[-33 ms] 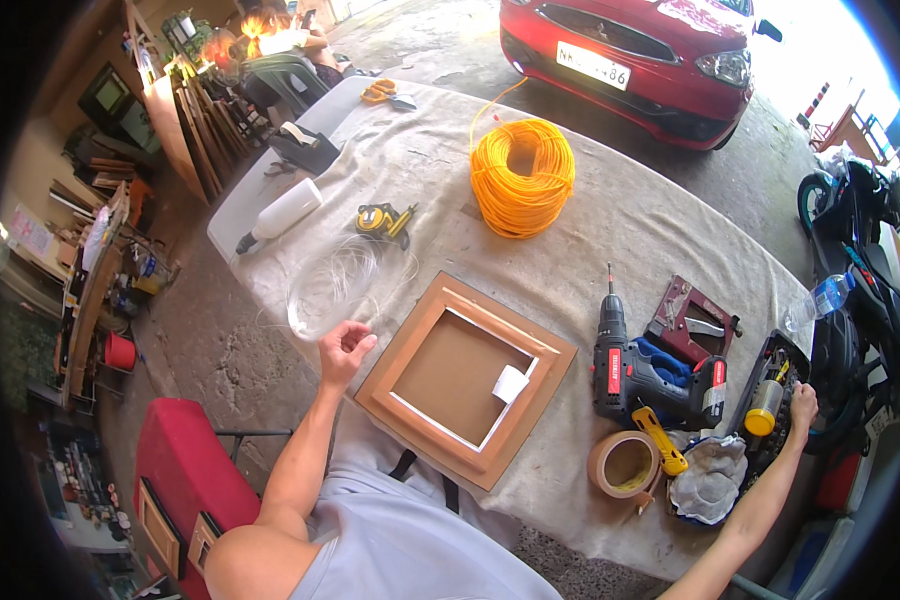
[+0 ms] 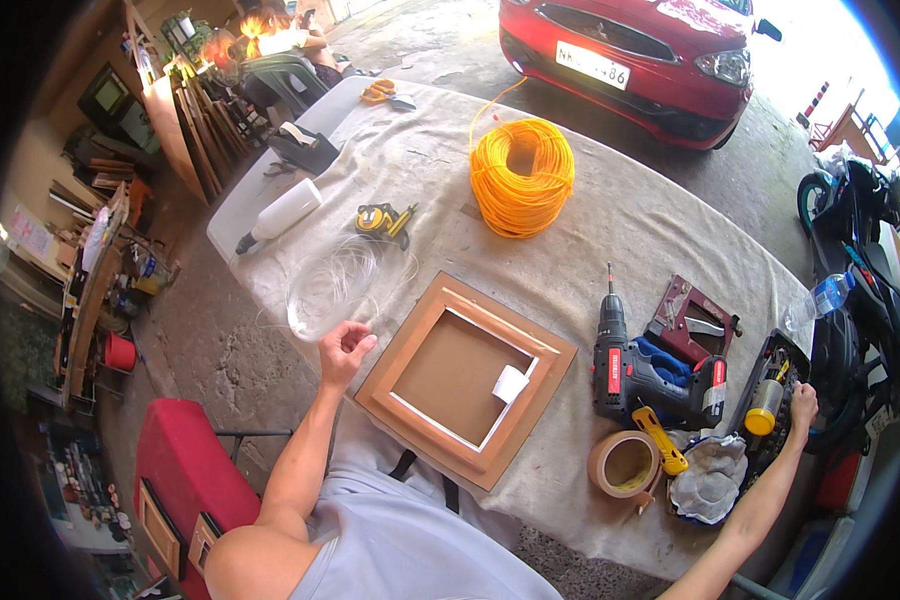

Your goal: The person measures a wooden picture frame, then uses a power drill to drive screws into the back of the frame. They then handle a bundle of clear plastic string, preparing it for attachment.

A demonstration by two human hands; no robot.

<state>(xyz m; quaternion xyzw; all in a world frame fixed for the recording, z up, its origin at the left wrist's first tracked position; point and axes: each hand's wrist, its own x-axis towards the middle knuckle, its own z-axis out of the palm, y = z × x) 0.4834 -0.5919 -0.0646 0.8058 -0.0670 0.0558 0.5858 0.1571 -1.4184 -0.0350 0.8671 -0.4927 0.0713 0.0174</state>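
Note:
My left hand (image 2: 347, 352) hovers by the left corner of a square wooden picture frame (image 2: 398, 405), its fingers curled in toward the thumb. Whatever the pinch may hold is too small to make out. Inside the frame lies a brown backing with a small curled white paper piece (image 2: 511, 384). Just beyond that hand rests a coil of clear line (image 2: 322, 290). At the far right, my right hand (image 2: 803, 404) is closed at the side of a black tool case (image 2: 778, 350). Its fingertips are partly hidden. A yellow-handled screwdriver (image 2: 765, 407) lies in the case beside it.
Right of the frame lie a cordless drill (image 2: 615, 350), a staple gun (image 2: 692, 322), a tape roll (image 2: 624, 465), a yellow cutter (image 2: 660, 440) and a grey-white glove (image 2: 708, 480). Farther off are orange rope (image 2: 522, 180), a tape measure (image 2: 382, 222), a white bottle (image 2: 288, 208) and scissors (image 2: 380, 92).

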